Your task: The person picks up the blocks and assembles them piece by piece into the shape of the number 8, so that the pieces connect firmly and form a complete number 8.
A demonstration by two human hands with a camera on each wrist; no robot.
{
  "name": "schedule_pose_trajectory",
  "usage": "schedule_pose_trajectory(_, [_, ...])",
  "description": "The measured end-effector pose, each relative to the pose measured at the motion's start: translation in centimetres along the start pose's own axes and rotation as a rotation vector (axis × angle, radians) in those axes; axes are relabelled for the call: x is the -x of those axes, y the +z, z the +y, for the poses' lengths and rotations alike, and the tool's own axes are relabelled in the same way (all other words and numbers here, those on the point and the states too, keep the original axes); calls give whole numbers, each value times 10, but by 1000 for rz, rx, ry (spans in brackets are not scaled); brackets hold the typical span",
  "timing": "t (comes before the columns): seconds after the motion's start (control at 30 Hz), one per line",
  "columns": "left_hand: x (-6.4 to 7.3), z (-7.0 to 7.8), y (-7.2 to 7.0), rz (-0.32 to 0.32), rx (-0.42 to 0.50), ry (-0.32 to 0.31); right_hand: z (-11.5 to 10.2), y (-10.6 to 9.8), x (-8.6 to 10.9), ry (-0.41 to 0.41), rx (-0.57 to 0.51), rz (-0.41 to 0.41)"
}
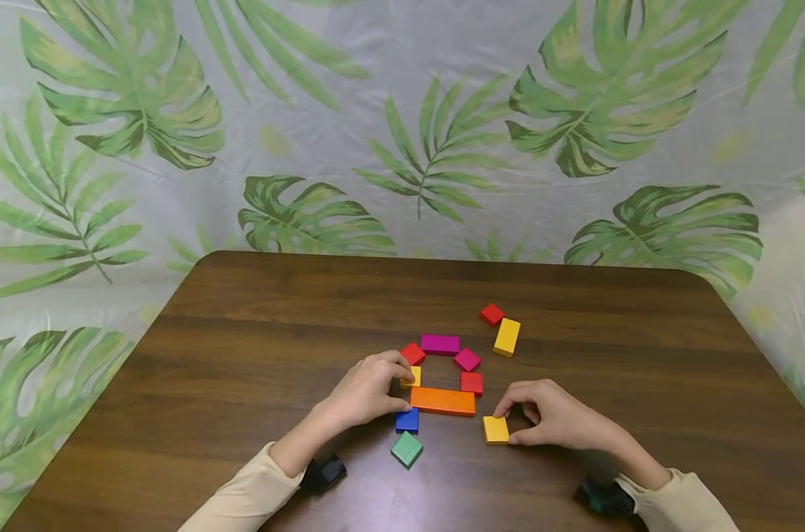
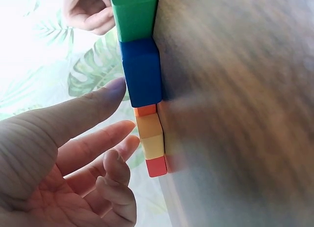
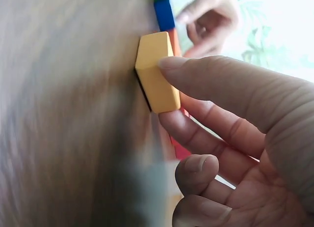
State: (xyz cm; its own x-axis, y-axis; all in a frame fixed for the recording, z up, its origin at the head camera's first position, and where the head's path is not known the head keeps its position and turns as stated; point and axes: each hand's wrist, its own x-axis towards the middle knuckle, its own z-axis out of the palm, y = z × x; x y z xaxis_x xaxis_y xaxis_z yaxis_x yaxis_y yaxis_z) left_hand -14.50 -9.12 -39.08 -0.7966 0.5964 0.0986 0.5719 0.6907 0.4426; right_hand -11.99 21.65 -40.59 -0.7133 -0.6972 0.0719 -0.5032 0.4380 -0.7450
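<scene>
My right hand (image 1: 562, 417) pinches a yellow square block (image 1: 496, 430) between thumb and fingers, just below and right of the long orange block (image 1: 442, 401). In the right wrist view the thumb lies on one face of this yellow block (image 3: 158, 77). My left hand (image 1: 372, 388) rests at the left side of the arrangement. Its fingertips touch a smaller yellow block (image 1: 412, 376), which they partly cover, and its thumb is at the blue block (image 1: 406, 420). In the left wrist view the thumb tip meets the edge of the blue block (image 2: 142, 74). A green block (image 1: 406, 449) lies below the blue one.
Above the orange block, a red block (image 1: 413, 354), a purple bar (image 1: 440, 344), a magenta block (image 1: 467, 360) and another red block (image 1: 471, 383) form an arch. Farther back lie a loose red block (image 1: 491, 314) and a yellow rectangular block (image 1: 507, 337) on the wooden table (image 1: 276, 310).
</scene>
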Motion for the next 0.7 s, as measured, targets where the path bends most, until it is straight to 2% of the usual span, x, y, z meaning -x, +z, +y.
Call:
schedule_pose_trajectory(0.13, [0, 0, 0, -4, -7, 1, -4, 8, -5, -13, -1, -3])
schedule_pose_trajectory(0.47, [0, -1, -1, -7, -6, 3, -6, 18, -9, -53, 59, 76])
schedule_pose_trajectory(0.7, [0, 0, -2, -13, -5, 5, -4, 21, -10, -62, 60, 101])
